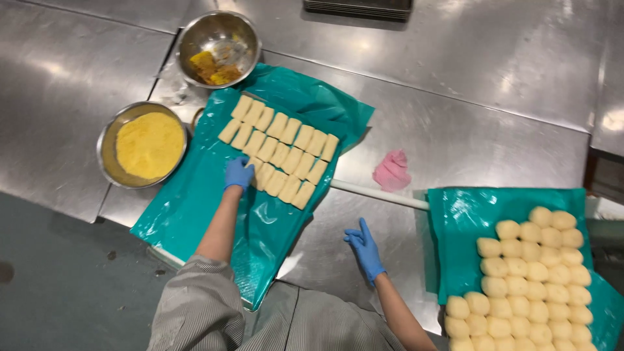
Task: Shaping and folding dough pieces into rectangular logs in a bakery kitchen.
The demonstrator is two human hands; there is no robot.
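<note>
My left hand (238, 174), in a blue glove, reaches out to the near-left end of three rows of pale rectangular dough pieces (286, 153). Its fingers curl over the end piece of the nearest row. The pieces lie on a teal plastic sheet (195, 208). My right hand (364, 248), also gloved in blue, hovers with fingers spread over the bare steel table (455, 130) and holds nothing. It sits between the two teal sheets.
A steel bowl (104, 140) of yellow crumbs stands left of the sheet. A second bowl (188, 39) with orange-yellow remains is behind it. A pink cloth (392, 172) and a white rod (377, 195) lie mid-table. At right, several round dough balls (526, 273) fill another teal sheet (455, 221).
</note>
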